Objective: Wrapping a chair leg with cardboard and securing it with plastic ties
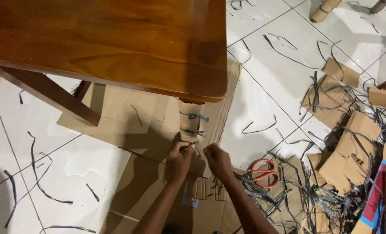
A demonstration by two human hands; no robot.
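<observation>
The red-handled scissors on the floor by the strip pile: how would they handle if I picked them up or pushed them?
The scissors look rigid, so they should lift as one piece, though the blades might swing open. They lie flat, so rolling or tipping seems unlikely. Dark strips cross their blades, so they would probably snag and drag some along. They lie near the right hand.

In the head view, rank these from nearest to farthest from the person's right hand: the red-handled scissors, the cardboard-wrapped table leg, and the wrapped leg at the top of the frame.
From the right hand:
1. Cardboard-wrapped table leg, just up and to its left, beside the left hand.
2. Red-handled scissors, to its right on the cut strips, a little farther.
3. Wrapped leg at the top, far up and to the right.
</observation>
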